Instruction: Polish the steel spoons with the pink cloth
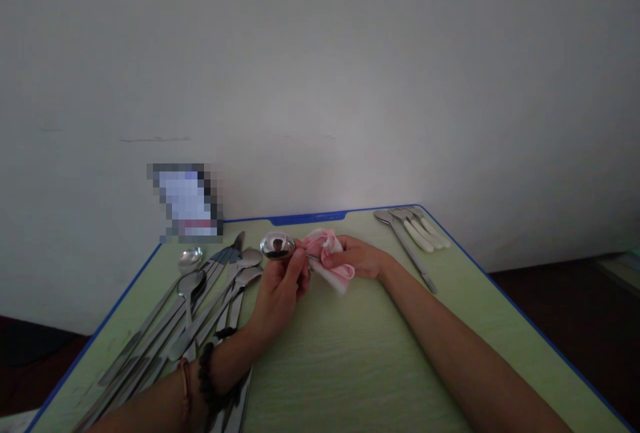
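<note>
Over the middle of the table, my left hand [284, 289] pinches a shiny metal spoon [277, 245] near its bowl, which points left. The spoon's handle runs right into a crumpled pink and white cloth [330, 256]. My right hand [361, 256] is closed on that cloth, wrapped round the handle, so most of the handle is hidden. Beneath and beside my left forearm lies a pile of spoons and knives, with one spoon [191, 258] at its far end and a table knife [239, 243] close by.
At the far right of the green table [350, 359] lie a long-handled spoon [407, 246] and several forks with white handles [419, 236]. A blurred-out device [185, 201] stands at the back left corner. Behind the table rises a pale wall [320, 73].
</note>
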Available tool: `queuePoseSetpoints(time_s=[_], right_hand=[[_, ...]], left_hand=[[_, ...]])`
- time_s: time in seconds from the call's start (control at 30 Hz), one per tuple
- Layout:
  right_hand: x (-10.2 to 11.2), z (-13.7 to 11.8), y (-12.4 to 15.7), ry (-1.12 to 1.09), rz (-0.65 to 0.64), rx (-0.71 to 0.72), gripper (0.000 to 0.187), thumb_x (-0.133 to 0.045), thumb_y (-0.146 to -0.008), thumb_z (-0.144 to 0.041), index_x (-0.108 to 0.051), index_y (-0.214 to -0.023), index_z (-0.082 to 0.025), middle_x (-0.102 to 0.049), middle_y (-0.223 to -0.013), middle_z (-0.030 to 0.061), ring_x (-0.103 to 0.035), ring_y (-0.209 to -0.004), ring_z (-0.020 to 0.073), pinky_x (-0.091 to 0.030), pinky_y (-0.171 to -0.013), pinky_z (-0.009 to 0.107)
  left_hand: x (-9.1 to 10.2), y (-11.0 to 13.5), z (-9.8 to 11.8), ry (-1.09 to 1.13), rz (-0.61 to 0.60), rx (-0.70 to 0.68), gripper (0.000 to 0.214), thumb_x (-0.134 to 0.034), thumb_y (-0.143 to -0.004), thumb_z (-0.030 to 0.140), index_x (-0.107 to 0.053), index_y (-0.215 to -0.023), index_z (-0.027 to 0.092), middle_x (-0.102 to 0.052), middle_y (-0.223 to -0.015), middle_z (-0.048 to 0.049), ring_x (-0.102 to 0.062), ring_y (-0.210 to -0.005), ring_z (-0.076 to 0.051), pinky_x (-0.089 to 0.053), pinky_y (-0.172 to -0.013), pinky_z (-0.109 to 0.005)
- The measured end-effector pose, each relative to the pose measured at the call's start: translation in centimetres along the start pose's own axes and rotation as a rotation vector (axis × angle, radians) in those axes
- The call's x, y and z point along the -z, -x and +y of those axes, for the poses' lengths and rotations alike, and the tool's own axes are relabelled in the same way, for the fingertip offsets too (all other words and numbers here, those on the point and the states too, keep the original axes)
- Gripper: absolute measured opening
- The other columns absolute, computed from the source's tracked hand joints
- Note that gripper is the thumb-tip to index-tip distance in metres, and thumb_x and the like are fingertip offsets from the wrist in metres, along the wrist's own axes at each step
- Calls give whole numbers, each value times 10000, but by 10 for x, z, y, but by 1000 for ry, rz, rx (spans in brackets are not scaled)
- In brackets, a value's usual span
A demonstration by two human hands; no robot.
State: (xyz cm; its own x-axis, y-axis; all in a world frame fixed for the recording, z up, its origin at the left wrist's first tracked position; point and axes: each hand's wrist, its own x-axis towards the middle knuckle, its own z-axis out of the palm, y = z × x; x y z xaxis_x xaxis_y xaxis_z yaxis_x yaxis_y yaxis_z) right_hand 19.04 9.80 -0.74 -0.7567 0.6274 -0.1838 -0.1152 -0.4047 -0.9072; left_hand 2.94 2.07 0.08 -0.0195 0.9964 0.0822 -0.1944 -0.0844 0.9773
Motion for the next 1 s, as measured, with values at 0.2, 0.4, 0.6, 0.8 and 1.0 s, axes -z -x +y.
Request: queuePoseSetpoints(time_s=[0.2, 0.4, 0.6, 0.8, 1.0], right_hand=[[2, 2, -1, 33, -35, 38, 289, -786, -599, -261, -661, -821, -125, -666, -785, 4, -585, -696, 105, -436, -721, 242], [2, 1, -1, 14, -52, 24, 356, -792, -600, -270, -658, -896, -125, -675, -848, 22, -605, -737, 115, -446, -733, 245], [-1, 0, -2, -97, 7, 91, 380, -768, -644, -316, -647, -951, -128, -688, -891, 54, -624, -782, 134, -460, -733, 246], [6, -1, -12, -302, 357, 346, 260, -734, -667, -253, -646, -901, -184, -688, -844, -1, -615, -745, 116, -465, -718, 236], [13, -1, -17, -372, 446, 434, 214, -704, -680, -243, -650, -876, -177, -682, -819, -17, -589, -713, 96, -448, -704, 212]], left_hand=[[4, -4, -3, -12, -98, 35, 410, -522, -828, 551, -548, -732, 153, -460, -555, 51, -412, -466, -74, -295, -408, -175], [4, -4, -4, -18, -77, 79, 462, -494, -830, 579, -484, -616, 170, -454, -535, 41, -407, -477, -88, -309, -412, -182], [2, -1, -1, 115, -66, -2, 359, -521, -839, 524, -530, -760, 174, -489, -605, 33, -446, -518, -107, -349, -402, -181], [5, -3, 0, 275, -153, -38, 363, -496, -835, 518, -581, -894, 170, -641, -825, -67, -577, -712, -197, -440, -437, -231], [6, -3, -2, 242, -116, -54, 416, -480, -845, 504, -598, -1029, 150, -672, -957, -123, -583, -828, -232, -476, -499, -260]])
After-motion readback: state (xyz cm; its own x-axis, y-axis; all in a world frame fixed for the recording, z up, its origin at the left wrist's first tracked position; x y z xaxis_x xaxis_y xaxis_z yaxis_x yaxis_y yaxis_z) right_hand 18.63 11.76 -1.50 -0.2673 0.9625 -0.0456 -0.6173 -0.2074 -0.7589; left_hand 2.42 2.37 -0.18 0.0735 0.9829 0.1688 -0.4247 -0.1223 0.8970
